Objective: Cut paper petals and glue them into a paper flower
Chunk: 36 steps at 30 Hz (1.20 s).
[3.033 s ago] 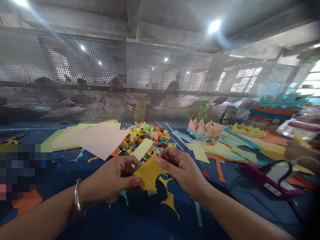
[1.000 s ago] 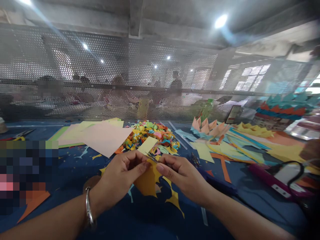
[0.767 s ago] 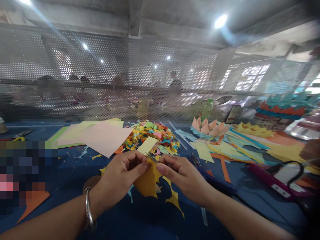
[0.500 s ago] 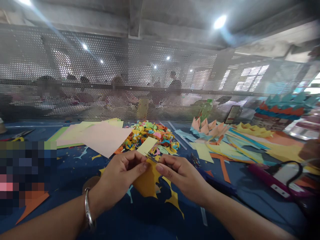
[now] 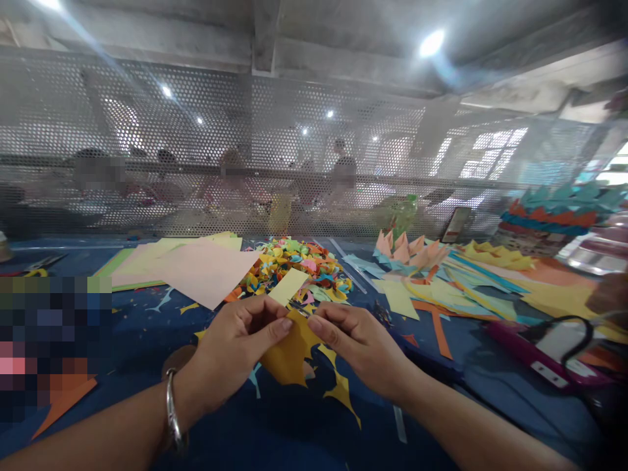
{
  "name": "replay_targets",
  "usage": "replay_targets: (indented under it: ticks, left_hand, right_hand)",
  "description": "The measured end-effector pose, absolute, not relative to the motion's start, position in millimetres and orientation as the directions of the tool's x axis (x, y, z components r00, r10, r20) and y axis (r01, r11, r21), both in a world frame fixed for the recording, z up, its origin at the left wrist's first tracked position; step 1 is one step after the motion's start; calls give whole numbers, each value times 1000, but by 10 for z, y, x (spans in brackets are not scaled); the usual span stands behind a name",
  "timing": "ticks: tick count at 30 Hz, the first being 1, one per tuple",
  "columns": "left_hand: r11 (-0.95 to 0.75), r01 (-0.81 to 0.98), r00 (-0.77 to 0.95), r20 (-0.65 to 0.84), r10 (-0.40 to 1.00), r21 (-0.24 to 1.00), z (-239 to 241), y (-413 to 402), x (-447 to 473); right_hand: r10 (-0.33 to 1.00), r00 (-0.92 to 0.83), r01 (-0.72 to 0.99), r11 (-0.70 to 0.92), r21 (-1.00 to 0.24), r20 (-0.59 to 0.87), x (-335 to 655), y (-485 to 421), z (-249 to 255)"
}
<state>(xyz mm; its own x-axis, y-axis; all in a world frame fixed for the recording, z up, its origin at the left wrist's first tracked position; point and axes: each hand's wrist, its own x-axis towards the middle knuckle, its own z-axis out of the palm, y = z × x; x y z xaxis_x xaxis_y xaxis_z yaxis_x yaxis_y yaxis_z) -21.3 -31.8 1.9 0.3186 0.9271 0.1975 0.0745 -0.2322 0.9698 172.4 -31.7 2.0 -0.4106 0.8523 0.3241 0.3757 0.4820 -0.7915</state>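
Note:
My left hand (image 5: pixel 245 340), a silver bangle on its wrist, pinches a folded piece of golden-yellow paper (image 5: pixel 287 356) between thumb and fingers. Opposite it, my right hand (image 5: pixel 348 337) is closed, thumb against the curled fingers, at the paper's upper right edge. A thin metal tool (image 5: pixel 300 309) shows between the fingertips, apparently in the right hand; its kind is hard to make out. Just beyond lie a pale yellow paper strip (image 5: pixel 289 286) and a heap of small colourful paper pieces (image 5: pixel 304 258). Yellow cut-out scraps (image 5: pixel 343 392) lie below the hands.
Pink paper sheets (image 5: pixel 210 268) are stacked at left, near scissors (image 5: pixel 39 261). Peach folded-paper points (image 5: pixel 407 248) and coloured strips lie at right, with a purple power strip (image 5: pixel 544 360) and its cable. A perforated metal screen (image 5: pixel 196 144) stands behind; people sit beyond it.
The thin metal tool, plainly visible over the paper before, now shows less. The yellow paper's upper edge has come up between the fingertips. Both hands stay nearly in place.

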Motion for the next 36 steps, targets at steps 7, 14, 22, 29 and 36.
replay_targets:
  ticks: [7,14,22,29,36]
  left_hand:
    - [-742,537,218,783,582,402,128,-420,-335]
    - [-925,379,694,674,254,-42,131,-526,-427]
    - [-964,263,780,577,241,47,184,-513,-394]
    - [-979,202,749,643,159,8,170,-461,-386]
    - [-954,206,771,564,296,218,208,-461,-317]
  right_hand:
    - [924,-292,228,317,-920,246,1685,-319,17]
    - [926,-328,149,247,-958,188,1654,-323,35]
    - [946,-282,109,195,-975,158,1674,-323,45]
    - [957,-221,100,213,-972,187,1716,-319,73]
    - [905,-374,19,223,-975,200,1721,-305,76]
